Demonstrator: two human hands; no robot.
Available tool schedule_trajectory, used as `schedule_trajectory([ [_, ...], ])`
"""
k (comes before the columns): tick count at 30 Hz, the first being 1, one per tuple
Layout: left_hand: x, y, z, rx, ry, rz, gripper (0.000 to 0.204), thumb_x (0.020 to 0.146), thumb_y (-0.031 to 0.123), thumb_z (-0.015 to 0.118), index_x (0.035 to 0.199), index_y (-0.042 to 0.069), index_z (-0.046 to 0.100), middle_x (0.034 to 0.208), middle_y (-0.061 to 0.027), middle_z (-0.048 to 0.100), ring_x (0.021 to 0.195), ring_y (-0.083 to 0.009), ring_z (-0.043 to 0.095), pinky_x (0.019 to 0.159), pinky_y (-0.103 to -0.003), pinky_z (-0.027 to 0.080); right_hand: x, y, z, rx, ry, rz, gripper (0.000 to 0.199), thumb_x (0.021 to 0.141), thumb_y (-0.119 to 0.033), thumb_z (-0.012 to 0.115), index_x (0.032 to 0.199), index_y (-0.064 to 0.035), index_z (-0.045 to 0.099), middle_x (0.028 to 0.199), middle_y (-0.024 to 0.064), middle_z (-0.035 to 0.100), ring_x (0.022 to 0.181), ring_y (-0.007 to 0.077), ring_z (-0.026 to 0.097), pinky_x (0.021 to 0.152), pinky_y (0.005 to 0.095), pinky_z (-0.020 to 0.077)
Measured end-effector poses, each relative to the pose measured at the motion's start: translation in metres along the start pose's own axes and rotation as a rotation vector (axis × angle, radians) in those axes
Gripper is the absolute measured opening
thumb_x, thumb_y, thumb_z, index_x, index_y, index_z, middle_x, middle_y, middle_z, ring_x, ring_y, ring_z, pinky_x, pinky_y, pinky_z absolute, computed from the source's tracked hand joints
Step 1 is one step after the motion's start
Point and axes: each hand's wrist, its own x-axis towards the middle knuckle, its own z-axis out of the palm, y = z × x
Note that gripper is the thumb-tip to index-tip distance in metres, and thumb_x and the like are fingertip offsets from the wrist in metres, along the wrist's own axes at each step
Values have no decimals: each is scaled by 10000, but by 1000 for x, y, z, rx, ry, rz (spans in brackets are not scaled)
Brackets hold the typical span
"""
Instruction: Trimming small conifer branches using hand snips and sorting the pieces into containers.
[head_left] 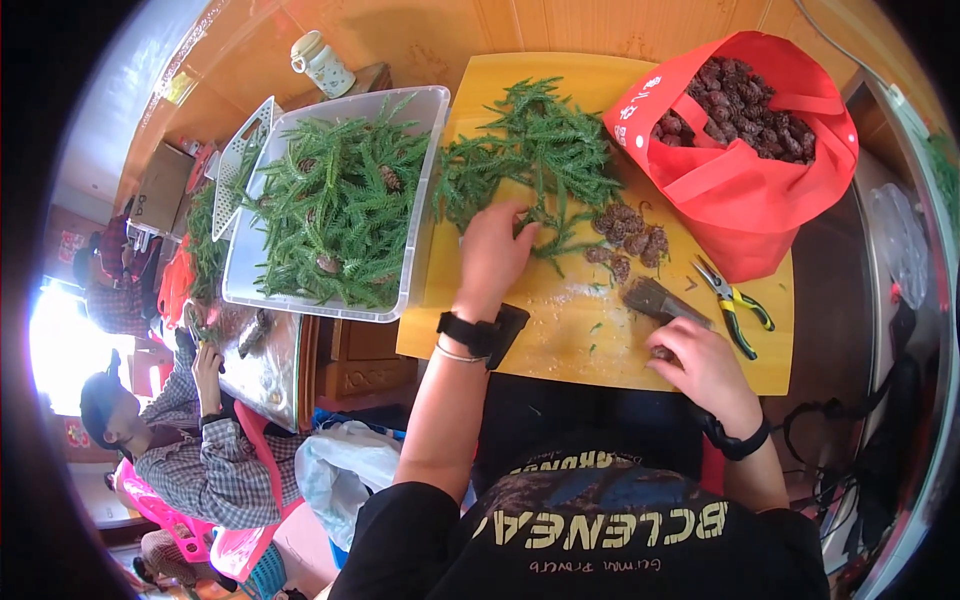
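My left hand (pixel 495 252) is at the near edge of a loose pile of green artificial pine sprigs (pixel 545 135). Its thumb and fingers close round a sprig stem, partly hidden by the hand. On the board's near side, my right hand (pixel 708 370) pinches a small brown pinecone (pixel 662 353), mostly covered by the fingers. Just beyond that hand lies a flat dark-bristled brush (pixel 657 300). Several brown pinecones (pixel 630 232) with pale flecks sit between the sprigs and the brush. Yellow-and-black handled pliers (pixel 735 305) rest to the right, jaws pointing away from me.
A clear plastic bin (pixel 432 200) full of sprigs with pinecones stands left of the yellow board (pixel 560 350). At the far right, a red bag (pixel 740 220) holds many pinecones. A lidded cup (pixel 322 65) stands behind the bin. Another person (pixel 215 450) works at a table on the left.
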Motion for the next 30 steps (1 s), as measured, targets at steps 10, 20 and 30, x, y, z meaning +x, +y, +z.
schedule_trajectory([
  [10,-36,49,-48,-375,-8,10,267,705,111,743,956,52,674,733,-23,588,581,-95,512,529,-230,400,-2,-3,15,-211,109,52,316,653,-162,741,928,-118,594,858,68,576,802,282,594,678,373,483],
  [20,-61,75,-50,-638,-167,-24,254,668,8,767,900,9,664,780,-11,583,620,-48,533,510,-168,428,8,-30,-31,162,377,-106,226,683,-9,697,885,-33,598,900,95,585,791,247,583,670,329,460],
  [30,-69,89,-51,-825,-301,46,190,709,-41,722,873,0,634,875,-46,582,732,-77,565,576,-183,449,35,-49,-44,154,375,-262,370,677,-96,732,1032,-92,627,959,77,574,841,245,575,771,353,459],
])
